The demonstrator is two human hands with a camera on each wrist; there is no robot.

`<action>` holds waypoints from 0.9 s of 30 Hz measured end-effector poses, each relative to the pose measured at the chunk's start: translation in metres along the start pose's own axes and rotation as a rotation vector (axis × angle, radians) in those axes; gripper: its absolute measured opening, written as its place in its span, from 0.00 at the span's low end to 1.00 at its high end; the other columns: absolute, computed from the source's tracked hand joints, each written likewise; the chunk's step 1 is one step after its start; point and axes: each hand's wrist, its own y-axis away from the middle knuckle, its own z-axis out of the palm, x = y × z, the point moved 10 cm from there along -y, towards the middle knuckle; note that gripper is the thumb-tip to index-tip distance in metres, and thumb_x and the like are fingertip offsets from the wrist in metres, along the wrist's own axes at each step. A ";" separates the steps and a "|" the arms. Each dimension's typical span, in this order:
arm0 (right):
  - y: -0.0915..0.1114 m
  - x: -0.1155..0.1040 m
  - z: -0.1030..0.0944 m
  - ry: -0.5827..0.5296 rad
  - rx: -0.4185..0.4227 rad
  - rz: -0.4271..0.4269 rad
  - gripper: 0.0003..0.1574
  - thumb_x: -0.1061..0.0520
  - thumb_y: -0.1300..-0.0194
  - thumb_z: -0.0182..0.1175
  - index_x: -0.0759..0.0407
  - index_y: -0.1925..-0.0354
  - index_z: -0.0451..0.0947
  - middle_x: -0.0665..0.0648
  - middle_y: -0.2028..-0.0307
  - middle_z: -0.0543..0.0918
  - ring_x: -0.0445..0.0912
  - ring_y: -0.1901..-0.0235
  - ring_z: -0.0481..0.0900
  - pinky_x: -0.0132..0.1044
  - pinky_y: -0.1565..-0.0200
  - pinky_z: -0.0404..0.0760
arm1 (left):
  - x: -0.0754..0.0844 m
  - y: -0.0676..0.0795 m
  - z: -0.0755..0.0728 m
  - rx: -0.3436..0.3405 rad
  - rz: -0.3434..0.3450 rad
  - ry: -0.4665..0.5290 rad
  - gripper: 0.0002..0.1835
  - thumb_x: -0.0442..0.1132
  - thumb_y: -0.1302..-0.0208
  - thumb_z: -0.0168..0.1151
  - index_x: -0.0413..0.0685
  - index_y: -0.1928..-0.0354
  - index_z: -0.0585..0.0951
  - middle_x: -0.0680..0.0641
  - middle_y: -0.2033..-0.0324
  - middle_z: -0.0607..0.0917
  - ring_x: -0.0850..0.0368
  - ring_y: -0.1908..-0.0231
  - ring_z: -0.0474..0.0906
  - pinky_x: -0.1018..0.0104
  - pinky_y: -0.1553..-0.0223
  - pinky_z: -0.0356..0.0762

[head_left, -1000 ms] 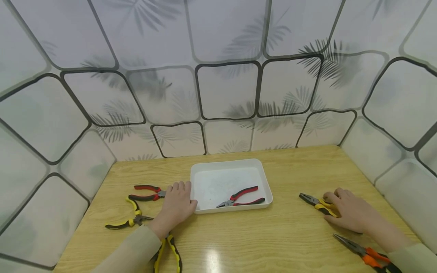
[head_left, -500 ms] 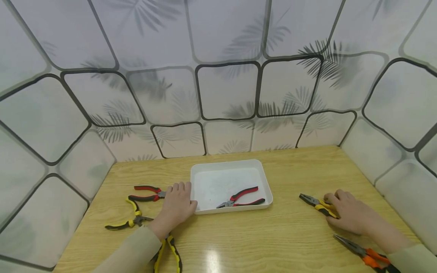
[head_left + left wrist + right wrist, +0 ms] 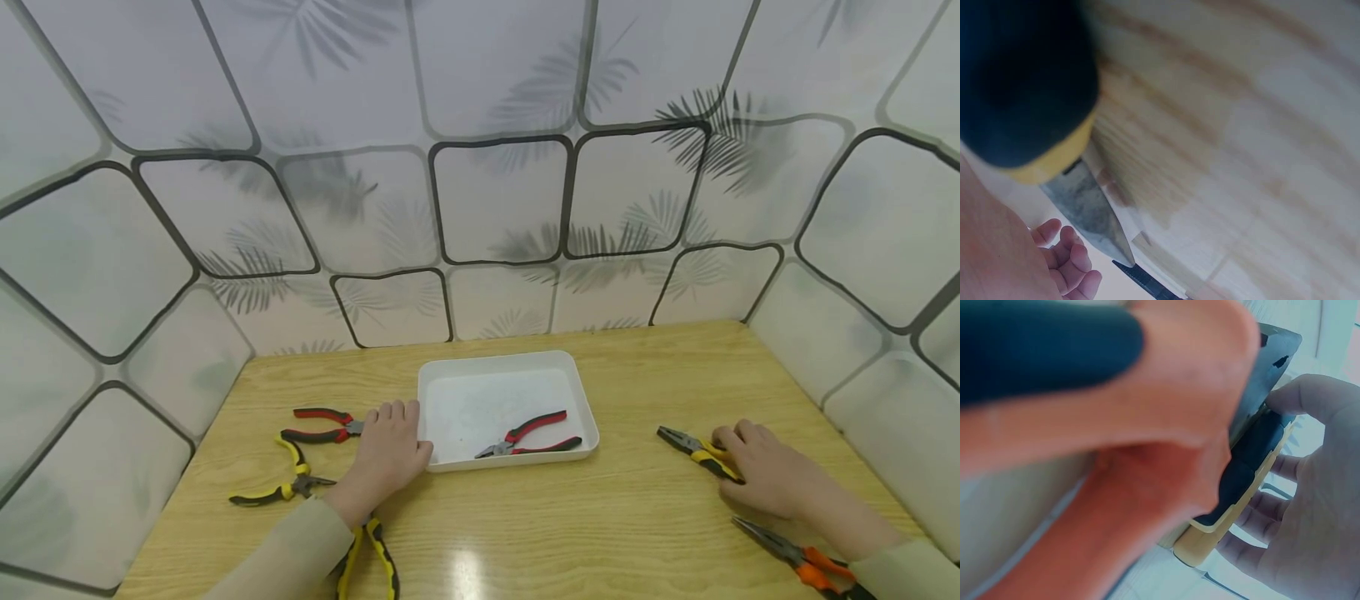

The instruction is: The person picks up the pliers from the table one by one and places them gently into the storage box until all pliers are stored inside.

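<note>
My left hand (image 3: 387, 447) grips the near left corner of a white tray (image 3: 498, 467), thumb at the rim and fingers along the outer side. Inside the tray lie red-and-black pliers (image 3: 536, 425), handles spread. Over on the right, my right hand (image 3: 768, 471) holds yellow-and-black combination pliers (image 3: 707, 454) by the handles, their metal nose pointing left and away. The right wrist view has the thumb and fingers on either side of the dark-and-yellow handle (image 3: 1250, 450). Orange-handled long-nose pliers (image 3: 813, 575) lie just below the right wrist, partly hidden by the sleeve.
Left of the tray are red-and-black pliers (image 3: 326, 436), yellow-and-black pliers (image 3: 302, 485) with spread handles, and another yellow-handled pair (image 3: 382, 554) partly under the left forearm. A patterned cloth wall (image 3: 498, 200) encloses the wooden table (image 3: 570, 533) at back and sides.
The right hand has shifted very slightly toward me at the yellow-and-black pliers, which stay almost in place. The left hand and the tray hold still.
</note>
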 end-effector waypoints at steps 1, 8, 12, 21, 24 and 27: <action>0.000 0.000 0.000 -0.002 -0.005 0.003 0.32 0.45 0.39 0.71 0.59 0.43 0.74 0.55 0.59 0.71 0.47 0.63 0.66 0.43 0.64 0.71 | 0.000 0.000 0.000 0.000 0.000 0.000 0.14 0.44 0.33 0.55 0.39 0.56 0.70 0.42 0.66 0.70 0.46 0.63 0.65 0.49 0.54 0.67; 0.000 -0.001 0.000 -0.007 -0.023 0.011 0.34 0.45 0.41 0.71 0.59 0.43 0.74 0.55 0.59 0.71 0.47 0.63 0.66 0.42 0.64 0.70 | -0.001 0.000 0.001 -0.005 0.001 -0.001 0.14 0.44 0.33 0.55 0.39 0.56 0.70 0.42 0.66 0.71 0.45 0.63 0.66 0.49 0.54 0.67; 0.000 -0.001 0.000 -0.001 -0.011 0.006 0.33 0.45 0.42 0.72 0.59 0.44 0.74 0.55 0.59 0.71 0.47 0.63 0.65 0.41 0.65 0.69 | -0.001 -0.001 0.003 -0.007 0.001 -0.002 0.14 0.44 0.32 0.55 0.40 0.56 0.70 0.42 0.66 0.71 0.46 0.63 0.66 0.49 0.54 0.67; 0.000 -0.002 0.000 -0.003 -0.014 0.001 0.31 0.46 0.41 0.71 0.58 0.45 0.74 0.54 0.60 0.70 0.47 0.64 0.64 0.40 0.65 0.67 | -0.002 0.000 0.002 0.012 0.002 -0.003 0.13 0.44 0.33 0.55 0.40 0.58 0.70 0.42 0.67 0.70 0.46 0.64 0.65 0.50 0.55 0.66; 0.000 -0.002 0.001 -0.002 -0.018 0.004 0.31 0.46 0.41 0.71 0.58 0.46 0.74 0.54 0.61 0.69 0.47 0.64 0.64 0.40 0.65 0.67 | -0.001 0.000 0.002 0.007 0.001 -0.002 0.13 0.44 0.33 0.55 0.40 0.58 0.69 0.42 0.67 0.70 0.46 0.64 0.64 0.50 0.55 0.66; -0.001 -0.001 0.001 -0.007 -0.028 0.010 0.31 0.46 0.41 0.70 0.59 0.45 0.74 0.54 0.61 0.69 0.47 0.64 0.64 0.40 0.65 0.66 | -0.001 0.000 0.001 0.010 0.004 0.003 0.13 0.43 0.33 0.55 0.40 0.58 0.69 0.42 0.67 0.70 0.46 0.64 0.64 0.50 0.55 0.66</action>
